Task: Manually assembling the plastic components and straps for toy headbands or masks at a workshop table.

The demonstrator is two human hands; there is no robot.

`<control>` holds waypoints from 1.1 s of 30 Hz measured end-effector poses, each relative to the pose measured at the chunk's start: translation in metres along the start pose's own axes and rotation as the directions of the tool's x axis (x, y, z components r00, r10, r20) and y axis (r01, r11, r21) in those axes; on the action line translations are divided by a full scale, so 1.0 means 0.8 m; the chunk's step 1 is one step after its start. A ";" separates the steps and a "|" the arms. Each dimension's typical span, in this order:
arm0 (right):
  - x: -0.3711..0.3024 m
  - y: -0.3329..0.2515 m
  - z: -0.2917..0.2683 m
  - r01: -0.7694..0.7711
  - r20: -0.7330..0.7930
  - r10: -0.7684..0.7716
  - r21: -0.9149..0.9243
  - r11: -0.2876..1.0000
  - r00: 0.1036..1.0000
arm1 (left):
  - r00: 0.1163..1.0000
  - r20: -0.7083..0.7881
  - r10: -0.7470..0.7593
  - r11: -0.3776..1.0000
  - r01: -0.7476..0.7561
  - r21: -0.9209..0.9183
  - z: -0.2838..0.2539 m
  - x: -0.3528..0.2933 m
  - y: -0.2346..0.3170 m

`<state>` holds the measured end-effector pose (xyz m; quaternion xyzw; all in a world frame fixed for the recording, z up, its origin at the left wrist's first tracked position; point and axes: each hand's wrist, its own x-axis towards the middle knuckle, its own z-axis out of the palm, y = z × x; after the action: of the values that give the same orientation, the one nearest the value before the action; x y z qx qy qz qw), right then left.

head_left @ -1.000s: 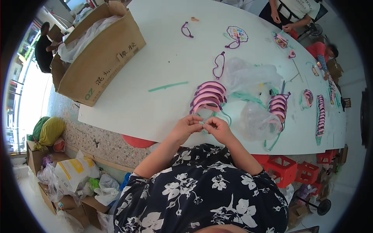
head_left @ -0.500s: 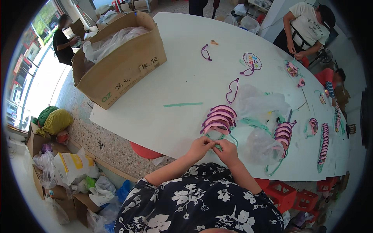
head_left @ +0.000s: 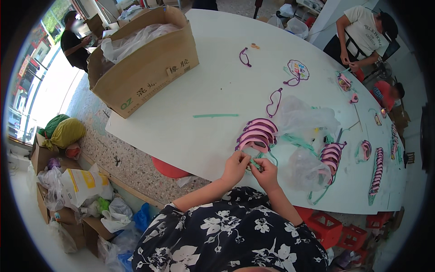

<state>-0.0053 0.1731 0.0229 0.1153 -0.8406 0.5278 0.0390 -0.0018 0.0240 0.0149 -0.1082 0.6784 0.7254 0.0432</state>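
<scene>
My left hand (head_left: 236, 167) and my right hand (head_left: 265, 173) meet at the table's near edge, fingertips pinched together. Between them runs a green strap (head_left: 255, 163), gripped from both sides; its ends are partly hidden by my fingers. Just beyond lies a nested row of pink goggles (head_left: 257, 131) with purple rims, and green straps loop from its near end beside my right hand. A clear plastic bag (head_left: 308, 170) is to the right of that hand. A loose green strip (head_left: 215, 115) lies flat, farther off to the left.
On the white table (head_left: 204, 86) stands a large cardboard box (head_left: 156, 75) at the far left. More goggles (head_left: 332, 156) and purple frames (head_left: 274, 102) lie rightward. Two people work at the right edge, another person (head_left: 74, 50) at the far left. Red stools (head_left: 324, 229) sit below the table.
My hands stay together but have shifted slightly, and the green strap shows more between the fingertips. The whole view has moved a little. At right, the person in red has drawn an arm back.
</scene>
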 end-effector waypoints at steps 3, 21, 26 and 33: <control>0.000 0.004 0.000 -0.062 -0.022 0.064 0.050 0.997 0.998 | 1.000 0.010 -0.011 0.999 0.011 -0.037 0.001 0.002 0.012; -0.005 0.016 -0.008 -0.148 0.053 0.141 0.512 0.846 0.989 | 0.994 0.069 0.079 0.990 -0.070 -0.125 0.009 0.003 0.023; 0.001 0.020 -0.008 -0.111 0.025 0.114 0.511 0.852 0.993 | 0.995 0.095 -0.001 0.994 0.011 -0.108 0.011 0.013 0.026; 0.003 0.027 -0.003 -0.151 0.031 0.157 0.512 0.846 0.987 | 0.992 0.115 -0.061 0.983 0.079 -0.165 0.008 0.018 0.026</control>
<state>-0.0129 0.1836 0.0054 0.0506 -0.6763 0.7342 -0.0305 -0.0212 0.0275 0.0322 -0.0956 0.6065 0.7834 0.0964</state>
